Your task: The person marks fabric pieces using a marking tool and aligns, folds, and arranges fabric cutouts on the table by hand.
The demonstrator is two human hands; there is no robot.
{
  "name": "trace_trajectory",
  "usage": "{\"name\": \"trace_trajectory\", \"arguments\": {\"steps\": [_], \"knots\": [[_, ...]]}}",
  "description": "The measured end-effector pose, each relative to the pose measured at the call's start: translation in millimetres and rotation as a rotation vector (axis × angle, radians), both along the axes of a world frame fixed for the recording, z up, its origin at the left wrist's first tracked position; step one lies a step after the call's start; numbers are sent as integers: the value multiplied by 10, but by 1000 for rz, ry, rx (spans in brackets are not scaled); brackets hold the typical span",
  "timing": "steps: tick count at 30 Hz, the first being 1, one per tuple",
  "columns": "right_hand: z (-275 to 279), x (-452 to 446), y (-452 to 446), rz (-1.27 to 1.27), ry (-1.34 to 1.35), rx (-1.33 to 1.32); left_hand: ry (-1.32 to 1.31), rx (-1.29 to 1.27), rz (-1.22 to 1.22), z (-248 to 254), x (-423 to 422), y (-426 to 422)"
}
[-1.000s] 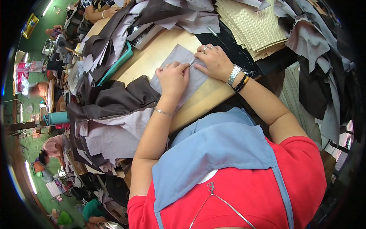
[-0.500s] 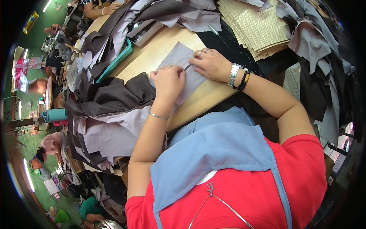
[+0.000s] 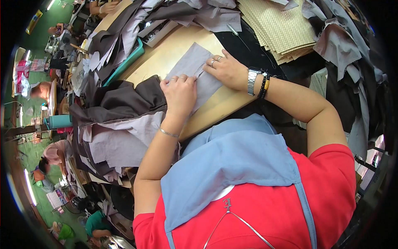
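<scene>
The grey cloth piece lay flat on the pale surface, under both hands. The left hand rested on its left side, fingers curled; the right hand touched its right side, fingers bent. Whether either grip pinched fabric could not be determined. Dark brown fabric lay bunched beside the left hand; woven sheets lay beyond the right.

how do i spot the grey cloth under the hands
Find the pale wooden board beyond the blue apron. On it, the grey cloth lies under the left hand and right hand. It's mostly flat, unlike the bunched dark cloth alongside.
</scene>
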State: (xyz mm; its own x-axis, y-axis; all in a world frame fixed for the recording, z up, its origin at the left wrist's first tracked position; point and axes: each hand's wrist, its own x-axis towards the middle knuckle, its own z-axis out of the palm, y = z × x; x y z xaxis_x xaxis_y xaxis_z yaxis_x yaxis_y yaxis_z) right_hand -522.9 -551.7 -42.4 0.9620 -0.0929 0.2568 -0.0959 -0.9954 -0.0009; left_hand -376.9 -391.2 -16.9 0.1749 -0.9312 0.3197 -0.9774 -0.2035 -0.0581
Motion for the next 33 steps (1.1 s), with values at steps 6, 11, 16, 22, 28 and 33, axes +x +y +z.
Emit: {"name": "trace_trajectory", "arguments": {"steps": [6, 11, 16, 22, 28, 33], "knots": [[120, 19, 116, -57, 110, 7, -5, 38, 37, 51, -24, 54], [130, 47, 170, -29, 102, 55, 11, 57, 51, 83, -3, 114], [121, 81, 237, -39, 106, 40, -28, 88, 60, 109, -5, 185], [132, 106, 283, -7, 112, 54, -84, 83, 68, 115, -3, 312], [113, 124, 313, 6, 116, 65, -136, 80, 91, 107, -18, 440], [161, 137, 402, 15, 131, 98, -89, 48, 114, 93, -10, 552]]}}
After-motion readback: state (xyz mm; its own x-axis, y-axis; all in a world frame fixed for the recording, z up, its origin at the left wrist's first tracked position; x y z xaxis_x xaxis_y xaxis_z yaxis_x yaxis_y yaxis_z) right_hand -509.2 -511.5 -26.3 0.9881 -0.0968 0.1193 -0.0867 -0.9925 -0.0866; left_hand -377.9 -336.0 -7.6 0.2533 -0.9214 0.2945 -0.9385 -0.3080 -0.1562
